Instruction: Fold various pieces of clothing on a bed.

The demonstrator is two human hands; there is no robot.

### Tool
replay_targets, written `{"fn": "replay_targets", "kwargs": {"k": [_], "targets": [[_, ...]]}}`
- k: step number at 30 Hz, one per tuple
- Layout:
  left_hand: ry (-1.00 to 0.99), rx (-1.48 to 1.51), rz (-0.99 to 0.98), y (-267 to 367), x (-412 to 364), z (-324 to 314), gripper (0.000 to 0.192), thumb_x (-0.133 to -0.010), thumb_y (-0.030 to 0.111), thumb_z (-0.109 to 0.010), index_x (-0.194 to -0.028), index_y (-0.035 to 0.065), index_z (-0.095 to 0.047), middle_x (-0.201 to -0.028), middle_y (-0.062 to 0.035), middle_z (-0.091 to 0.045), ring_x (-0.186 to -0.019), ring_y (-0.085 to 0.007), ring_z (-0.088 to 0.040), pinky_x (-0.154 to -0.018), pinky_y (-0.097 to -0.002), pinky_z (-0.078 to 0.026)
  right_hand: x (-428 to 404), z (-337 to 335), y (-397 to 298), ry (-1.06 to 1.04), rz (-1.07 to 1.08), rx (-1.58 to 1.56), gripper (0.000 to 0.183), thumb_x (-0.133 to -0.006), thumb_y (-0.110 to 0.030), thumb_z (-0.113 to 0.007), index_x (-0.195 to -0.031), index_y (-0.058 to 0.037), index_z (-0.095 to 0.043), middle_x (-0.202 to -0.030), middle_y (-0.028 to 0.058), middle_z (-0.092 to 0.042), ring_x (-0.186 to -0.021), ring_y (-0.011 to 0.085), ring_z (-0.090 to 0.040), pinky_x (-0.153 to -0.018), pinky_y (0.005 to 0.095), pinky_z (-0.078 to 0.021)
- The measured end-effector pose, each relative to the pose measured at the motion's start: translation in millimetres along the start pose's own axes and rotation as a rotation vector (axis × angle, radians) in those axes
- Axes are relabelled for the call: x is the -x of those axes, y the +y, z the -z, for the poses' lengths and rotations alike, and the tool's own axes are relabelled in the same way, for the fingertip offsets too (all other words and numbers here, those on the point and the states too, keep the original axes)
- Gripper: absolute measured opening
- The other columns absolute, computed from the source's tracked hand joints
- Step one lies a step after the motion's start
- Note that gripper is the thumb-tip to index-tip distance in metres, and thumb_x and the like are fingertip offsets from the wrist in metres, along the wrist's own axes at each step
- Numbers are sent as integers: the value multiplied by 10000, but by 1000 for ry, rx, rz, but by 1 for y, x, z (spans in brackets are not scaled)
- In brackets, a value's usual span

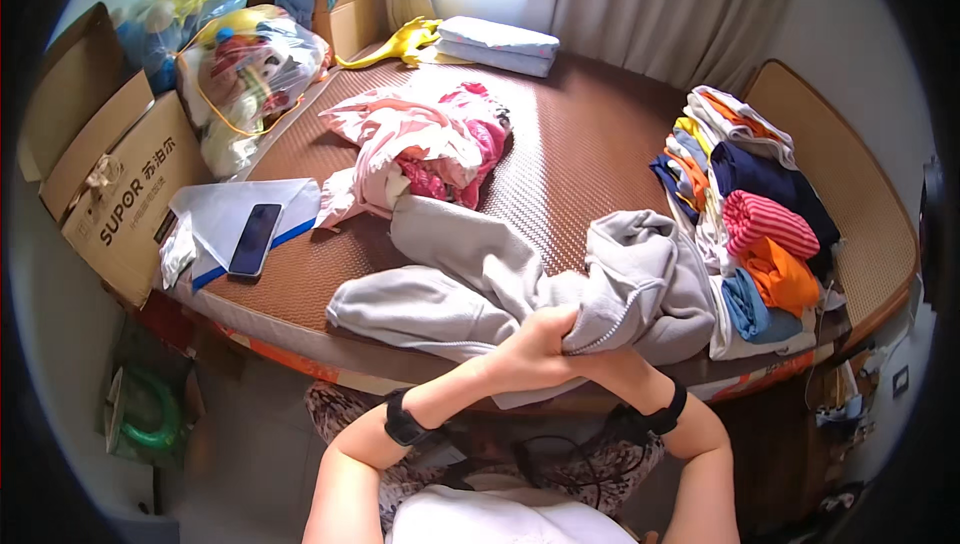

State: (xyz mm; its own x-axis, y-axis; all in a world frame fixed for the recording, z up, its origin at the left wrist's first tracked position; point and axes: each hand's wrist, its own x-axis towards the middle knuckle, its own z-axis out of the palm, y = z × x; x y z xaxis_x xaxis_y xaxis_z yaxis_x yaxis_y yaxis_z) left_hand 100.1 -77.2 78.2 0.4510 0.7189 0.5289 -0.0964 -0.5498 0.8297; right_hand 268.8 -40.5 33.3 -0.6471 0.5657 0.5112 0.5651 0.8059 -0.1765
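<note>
A light grey zip-up hoodie (480,255) lies crumpled along the bed's near edge, its sleeves spread to the left and its hood at the right. My left hand (541,345) grips the front of it beside the zipper, thumb on top of the cloth. Close against it, my right hand (611,365) is at the same bunched part, its fingers mostly hidden under the fabric and behind my left hand. Just beyond the sleeves is a heap of pink and red clothes (420,131) on the brown woven mat (585,116).
Folded clothes (772,221) are stacked at the right by a rattan headboard (862,221). At left are a phone (255,240) on a white-and-blue plastic sheet (225,206), a cardboard box (142,191) and bags of toys (255,63). Folded bedding (495,45) and a yellow toy (397,45) lie at the back.
</note>
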Motion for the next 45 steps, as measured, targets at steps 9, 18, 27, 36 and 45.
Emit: {"fn": "replay_targets", "kwargs": {"k": [9, 18, 27, 36, 45], "targets": [[137, 30, -123, 8, -1, -4, 347, -781, 12, -686, -1107, -28, -574, -1002, -111, -658, -940, -121, -592, -831, -291, -475, -62, -38, 72, -57, -30, -145, 419, -862, -244, -566, -1206, -21, -480, -1069, 122, -536, -1020, 281, -521, -883, 424, -400], [33, 251, -44, 13, 4, -24, 370, -833, 28, -682, -1178, -27, -560, -1040, -61, -652, -962, -90, -569, -847, -260, -470, -12, -95, 114, -73, -63, -346, 508, -895, -277, -550, -1315, -31, -405, -1257, 132, -445, -1199, 270, -409, -1012, 396, -313], [733, -83, 64, -30, -9, -24, 314, -902, 94, -623, -1170, -41, -530, -940, -132, -670, -881, -154, -637, -743, -307, -506, -5, -124, 168, -72, -177, -496, 600, -929, -310, -534, -1424, -42, -330, -1446, 142, -354, -1378, 259, -298, -1141, 368, -225], [788, -574, -35, -65, -3, 38, 265, -958, 122, -523, -1175, -28, -498, -795, -239, -637, -702, -364, -663, -574, -380, -480, -25, 58, 0, -378, -684, -799, 682, -895, -305, -592, -1438, -2, -312, -1497, 187, -305, -1420, 273, -223, -1171, 347, -152], [858, -896, 141, -64, -10, 148, 174, -878, -23, -425, -965, 6, -573, -683, -199, -626, -596, -301, -653, -544, -401, -483, 23, 127, -11, -234, -988, -1463, 560, -854, -48, -634, -1364, -11, -408, -1060, 55, -593, -926, 85, -566, -752, 232, -486]]}}
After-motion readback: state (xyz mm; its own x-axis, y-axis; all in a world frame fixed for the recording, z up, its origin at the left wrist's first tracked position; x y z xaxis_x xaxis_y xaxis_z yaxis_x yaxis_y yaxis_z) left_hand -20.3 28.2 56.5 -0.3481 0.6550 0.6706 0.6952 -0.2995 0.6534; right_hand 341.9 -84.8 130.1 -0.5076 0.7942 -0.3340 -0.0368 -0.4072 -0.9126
